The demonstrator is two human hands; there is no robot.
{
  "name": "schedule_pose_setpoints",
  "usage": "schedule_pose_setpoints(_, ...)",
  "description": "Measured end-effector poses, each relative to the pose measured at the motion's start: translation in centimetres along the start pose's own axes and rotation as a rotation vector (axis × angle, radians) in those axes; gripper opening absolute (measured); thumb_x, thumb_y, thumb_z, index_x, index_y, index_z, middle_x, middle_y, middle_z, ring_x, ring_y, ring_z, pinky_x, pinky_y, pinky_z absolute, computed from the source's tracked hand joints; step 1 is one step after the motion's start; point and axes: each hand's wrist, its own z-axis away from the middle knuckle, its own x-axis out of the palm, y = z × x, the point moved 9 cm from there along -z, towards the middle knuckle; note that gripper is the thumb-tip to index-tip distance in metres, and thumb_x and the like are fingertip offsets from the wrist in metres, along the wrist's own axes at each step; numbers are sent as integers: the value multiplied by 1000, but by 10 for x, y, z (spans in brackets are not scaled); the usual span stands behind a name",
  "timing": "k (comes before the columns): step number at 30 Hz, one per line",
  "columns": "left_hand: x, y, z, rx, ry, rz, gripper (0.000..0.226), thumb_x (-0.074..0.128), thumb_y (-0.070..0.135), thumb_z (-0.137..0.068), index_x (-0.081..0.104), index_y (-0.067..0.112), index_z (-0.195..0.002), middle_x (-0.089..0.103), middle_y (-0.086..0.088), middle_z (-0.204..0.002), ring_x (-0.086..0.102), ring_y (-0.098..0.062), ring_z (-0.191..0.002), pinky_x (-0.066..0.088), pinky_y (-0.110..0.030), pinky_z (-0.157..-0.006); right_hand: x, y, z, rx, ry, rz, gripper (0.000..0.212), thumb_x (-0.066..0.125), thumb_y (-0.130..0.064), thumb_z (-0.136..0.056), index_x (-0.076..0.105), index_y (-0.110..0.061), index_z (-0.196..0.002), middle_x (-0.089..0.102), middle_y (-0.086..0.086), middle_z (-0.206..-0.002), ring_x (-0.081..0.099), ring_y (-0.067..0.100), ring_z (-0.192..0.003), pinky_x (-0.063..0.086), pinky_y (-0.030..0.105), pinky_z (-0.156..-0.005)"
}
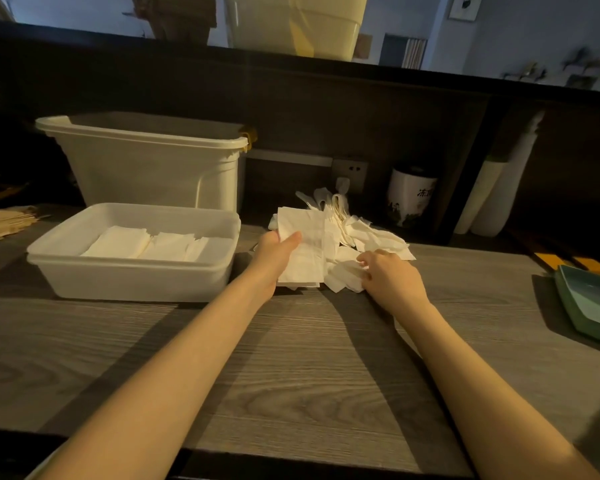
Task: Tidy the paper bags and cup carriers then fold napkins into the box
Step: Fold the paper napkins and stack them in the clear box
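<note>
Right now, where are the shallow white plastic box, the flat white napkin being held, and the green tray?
Shallow white plastic box (125, 271): head view, front wall.
Flat white napkin (305, 251): head view, middle.
Green tray (593, 306): head view, inner surface.

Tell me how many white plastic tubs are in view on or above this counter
3. A shallow box holding folded napkins at front left, a taller bin right behind it, and a third tub on the upper ledge, cut off by the frame. Others may be hidden.

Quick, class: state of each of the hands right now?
Left hand: holds a flat napkin, thumb on top.
Right hand: fingers curled on the loose napkin pile; a firm grip cannot be told.
</note>
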Motion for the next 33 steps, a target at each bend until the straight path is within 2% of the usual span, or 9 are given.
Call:
schedule_pose_setpoints(4,0,-2,0,-8,1,13,35,49,25,-96,44,13,-129,55,-9,-125,56,-26,-110,51,-36,-81,-4,-3,0,-17,82,77,25,44,-20,-97,65,-18,-111,62,3,-111,61,23,-92,45,30,-65)
schedule_pose_setpoints(9,-6,-4,-1,-35,49,86,33,48,24,-97,45,12,-127,58,-10,-121,57,-21,-92,49,-29,-61,-29,6,4,30,274,-20,28,42,-20,-99,64,-21,-116,67,4,-99,61,23,-85,43,31,-62)
schedule_pose_setpoints(11,-9,-6,-4,-47,63,109,34,47,24,-97,44,11,-128,58,-11,-121,57,-24,-95,49,-31,-65,-40,14,7,87,353,-176,29,41,-21,-99,63,-19,-118,67,6,-99,59,24,-85,37,29,-62)
schedule_pose_setpoints(15,-9,-10,-4,-79,85,145,37,44,28,-98,40,12,-130,57,-11,-114,56,-21,-85,48,-32,-68,-52,27,9,180,425,-737,30,45,-18,-96,63,-14,-121,66,6,-104,58,18,-88,48,26,-67)
schedule_pose_setpoints(18,-6,-14,-3,-129,92,221,35,42,29,-98,42,14,-130,54,-7,-102,55,-20,-79,49,-35,-68,-49,16,10,184,343,-1141,26,49,-14,-96,62,-16,-117,64,1,-101,60,15,-89,50,20,-65)
schedule_pose_setpoints(22,6,-24,0,-210,35,358,30,41,36,-98,48,17,-120,60,-6,-96,60,-23,-90,51,-40,-83,-34,-10,11,222,175,-1453,20,54,-18,-94,60,-27,-111,64,-2,-102,64,15,-92,56,27,-73)
schedule_pose_setpoints(24,18,-25,3,-231,-47,445,25,39,36,-99,48,20,-115,61,-6,-96,59,-22,-88,51,-40,-82,-28,-21,14,220,122,-1472,23,54,-20,-94,59,-25,-116,63,-1,-105,64,17,-94,57,27,-73)
schedule_pose_setpoints(28,41,-14,16,-237,-281,574,27,34,35,-100,49,21,-118,63,-10,-102,61,-24,-91,52,-39,-73,-19,-32,20,234,78,-1402,33,53,-20,-95,56,-17,-127,59,3,-113,61,16,-93,54,22,-65)
schedule_pose_setpoints(33,49,-9,20,-221,-417,591,52,23,55,-97,38,22,-134,59,-13,-112,62,-28,-95,58,-40,-67,-16,-35,21,215,66,-1328,32,52,-18,-95,55,-16,-127,56,-9,-91,58,6,-76,52,16,-58)
